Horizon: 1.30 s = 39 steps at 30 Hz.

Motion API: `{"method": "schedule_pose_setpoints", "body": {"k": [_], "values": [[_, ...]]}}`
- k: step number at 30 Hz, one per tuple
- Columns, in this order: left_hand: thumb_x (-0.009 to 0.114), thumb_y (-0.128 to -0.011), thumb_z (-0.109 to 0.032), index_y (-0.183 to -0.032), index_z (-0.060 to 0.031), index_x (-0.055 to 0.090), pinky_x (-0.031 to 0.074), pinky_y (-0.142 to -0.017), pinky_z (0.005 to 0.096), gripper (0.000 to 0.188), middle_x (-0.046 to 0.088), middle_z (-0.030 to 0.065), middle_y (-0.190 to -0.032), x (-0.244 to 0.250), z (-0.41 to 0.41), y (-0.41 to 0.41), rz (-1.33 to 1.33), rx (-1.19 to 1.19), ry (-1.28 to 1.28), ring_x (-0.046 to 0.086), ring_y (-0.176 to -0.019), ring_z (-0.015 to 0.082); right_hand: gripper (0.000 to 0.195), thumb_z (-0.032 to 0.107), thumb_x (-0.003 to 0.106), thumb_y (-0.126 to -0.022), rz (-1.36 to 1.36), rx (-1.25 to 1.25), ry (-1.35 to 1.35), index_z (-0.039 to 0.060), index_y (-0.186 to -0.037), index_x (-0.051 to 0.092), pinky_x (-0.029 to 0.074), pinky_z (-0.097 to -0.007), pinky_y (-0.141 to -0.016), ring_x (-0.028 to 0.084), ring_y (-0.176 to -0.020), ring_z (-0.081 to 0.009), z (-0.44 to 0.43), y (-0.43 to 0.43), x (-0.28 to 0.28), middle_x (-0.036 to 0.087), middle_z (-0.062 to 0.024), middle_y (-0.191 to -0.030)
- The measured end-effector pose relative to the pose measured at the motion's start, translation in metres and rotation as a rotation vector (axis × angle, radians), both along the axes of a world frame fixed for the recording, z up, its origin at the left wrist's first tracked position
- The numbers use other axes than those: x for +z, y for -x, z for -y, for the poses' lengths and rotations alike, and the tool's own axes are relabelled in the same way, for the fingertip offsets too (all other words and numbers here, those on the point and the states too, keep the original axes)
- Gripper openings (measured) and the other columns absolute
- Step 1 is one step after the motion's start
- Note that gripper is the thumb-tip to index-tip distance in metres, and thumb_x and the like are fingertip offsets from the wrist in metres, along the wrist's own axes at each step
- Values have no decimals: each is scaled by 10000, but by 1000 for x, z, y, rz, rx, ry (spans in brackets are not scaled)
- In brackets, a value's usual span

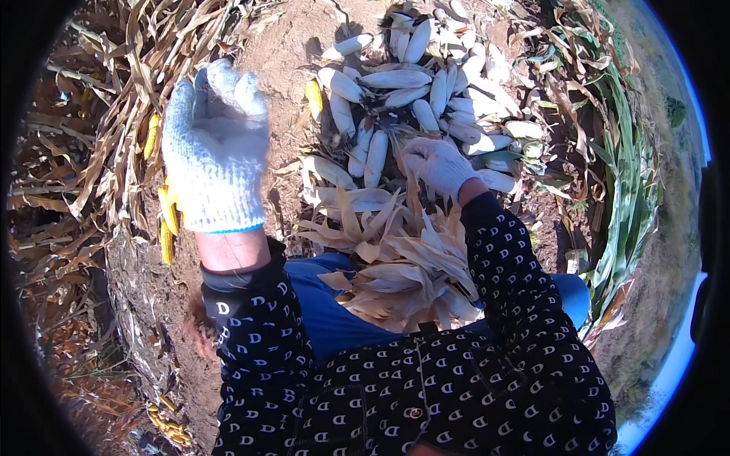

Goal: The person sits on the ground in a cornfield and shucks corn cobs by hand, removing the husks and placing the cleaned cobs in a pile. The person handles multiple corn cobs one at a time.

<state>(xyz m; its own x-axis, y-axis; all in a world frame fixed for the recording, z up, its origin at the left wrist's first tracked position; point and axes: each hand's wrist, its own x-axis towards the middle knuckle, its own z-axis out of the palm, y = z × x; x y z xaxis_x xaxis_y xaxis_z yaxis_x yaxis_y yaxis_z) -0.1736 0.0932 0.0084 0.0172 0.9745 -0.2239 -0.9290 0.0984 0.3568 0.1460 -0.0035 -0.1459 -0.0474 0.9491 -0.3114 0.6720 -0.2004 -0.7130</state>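
Note:
My left hand (219, 142), in a white knitted glove, is raised on the left with its fingers loosely bent and apart. Its palm shows nothing held. Bare yellow corn cobs (168, 211) lie on the ground past its wrist, partly covered by the glove. On the right, my right hand (436, 165), gloved too, has its fingers curled down at the near edge of a pile of corn ears in pale husks (396, 78). Dry husk leaves touch its fingertips; whether it grips one is hidden. Loose dry husks (399, 273) are heaped between my legs.
Dry corn stalks (137, 62) are banked along the left. Greener corn leaves (621, 171) stand at the right. One yellow cob (313, 98) lies left of the pile on bare soil (285, 51). More yellow cobs (169, 427) sit at the lower left.

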Motion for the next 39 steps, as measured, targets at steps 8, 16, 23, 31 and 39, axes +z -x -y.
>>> {"method": "schedule_pose_setpoints", "body": {"k": [8,16,23,31,39], "values": [[619,-1074,-183,-1277,119,637,632,-879,474,365,739,248,-1104,0,-10,-2,37,-10,18,738,-992,312,485,395,670,-931,57,-285,354,74,-1290,730,524,-444,-1068,676,-1232,-409,-24,49,-195,723,-231,-1308],[592,-1100,-205,-1258,99,648,624,-894,428,347,737,228,-1172,13,0,-22,-77,-29,-25,729,-1032,269,787,482,812,-824,128,-729,489,23,-1406,550,527,-483,-1084,667,-1264,-429,-78,95,-220,672,-263,-1380],[602,-1094,-207,-1265,85,659,618,-900,408,343,745,217,-1173,9,8,-23,-31,-156,-73,725,-1023,261,873,460,848,-799,121,-632,509,-33,-1431,504,524,-477,-1091,655,-1286,-433,-81,83,-214,657,-298,-1383],[663,-1066,-245,-1262,45,689,645,-870,405,351,772,170,-1150,11,14,-38,-154,-120,-89,763,-1037,252,691,240,863,-831,-797,-697,230,-2,-1407,567,553,-392,-1014,690,-1116,-262,-31,64,-193,692,-114,-1297],[673,-1053,-247,-1147,-37,701,644,-814,383,232,757,111,-1031,11,28,-64,-110,-131,-33,735,-876,234,505,-12,786,-892,-969,-610,-211,45,-1358,599,577,-330,-992,691,-1154,-203,-29,5,9,694,-82,-1282]]}}
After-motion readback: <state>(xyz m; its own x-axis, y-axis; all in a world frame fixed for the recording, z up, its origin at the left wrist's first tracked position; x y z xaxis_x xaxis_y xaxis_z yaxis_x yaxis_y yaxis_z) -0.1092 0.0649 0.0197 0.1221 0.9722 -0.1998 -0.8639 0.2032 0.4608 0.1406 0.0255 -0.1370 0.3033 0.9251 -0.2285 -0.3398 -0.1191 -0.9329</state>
